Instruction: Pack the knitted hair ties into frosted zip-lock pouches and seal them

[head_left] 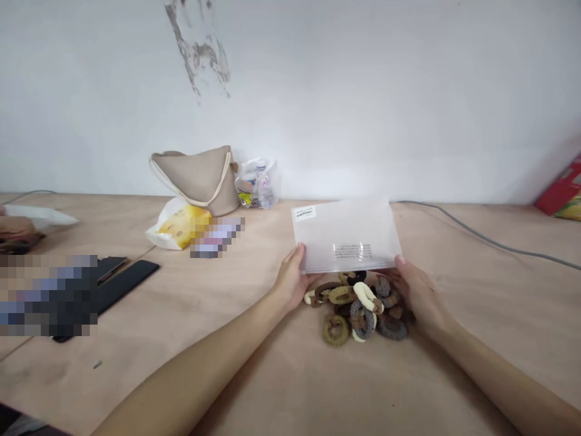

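Note:
A translucent plastic pouch [347, 233] with a white label at its upper left and small dark print near its lower edge is held up, tilted, above the table. My left hand [291, 281] pinches its lower left corner, thumb on the front. At the lower right corner my right hand [420, 293] grips it the same way. Just below the pouch lies a pile of hair ties [363, 318], brown, olive, grey, cream and black. The pouch's lower edge and my right fingers partly hide the pile. Whether the fingers behind touch the hair ties is unclear.
By the wall stand a beige bag [195, 175] and a clear plastic bag [258, 184] with small packets. A yellow and white packet [179, 224] lies before them. Dark flat objects [131, 284] rest at left. A grey cable [476, 239] and red box [563, 191] are at right.

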### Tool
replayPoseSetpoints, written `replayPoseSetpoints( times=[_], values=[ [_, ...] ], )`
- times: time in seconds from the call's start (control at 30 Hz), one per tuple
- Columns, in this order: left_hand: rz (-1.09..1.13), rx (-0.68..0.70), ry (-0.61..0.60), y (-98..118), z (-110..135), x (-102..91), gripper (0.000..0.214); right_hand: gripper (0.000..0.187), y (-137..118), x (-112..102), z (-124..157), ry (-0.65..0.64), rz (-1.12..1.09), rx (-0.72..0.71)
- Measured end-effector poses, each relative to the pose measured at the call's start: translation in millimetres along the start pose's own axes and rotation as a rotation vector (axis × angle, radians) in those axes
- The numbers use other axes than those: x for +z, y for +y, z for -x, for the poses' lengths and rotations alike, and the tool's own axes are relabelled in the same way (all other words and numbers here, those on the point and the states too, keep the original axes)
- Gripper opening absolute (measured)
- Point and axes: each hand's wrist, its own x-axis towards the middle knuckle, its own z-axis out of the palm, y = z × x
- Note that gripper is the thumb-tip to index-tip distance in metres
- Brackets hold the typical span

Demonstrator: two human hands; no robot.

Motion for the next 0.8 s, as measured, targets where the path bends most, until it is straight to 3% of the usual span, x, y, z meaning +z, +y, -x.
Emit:
replayPoseSetpoints(
  times=[0.23, 0.57, 0.7, 0.8],
  values=[
    [0.071, -0.134, -0.005, -3.5, -17.2, 8.6, 0.036, 0.051, -8.5, 8.7, -2.8, -0.141, -0.022, 0.032],
    [0.060, -0.223, -0.089, -4.8, -0.3, 12.8, 0.040, 0.041, -21.8, 11.2, 8.2, -0.230, 0.062, 0.006],
    [-0.070, -0.152, -0.001, 1.1, 3.5, 5.7, 0.033, 0.042, -20.6, 4.2, 15.6, -0.209, 0.085, 0.001],
    [-0.158, -0.065, 0.112, 10.2, 1.9, -6.0, 0.023, 0.047, -13.5, -3.6, 18.1, -0.120, 0.116, -0.001]
  ],
)
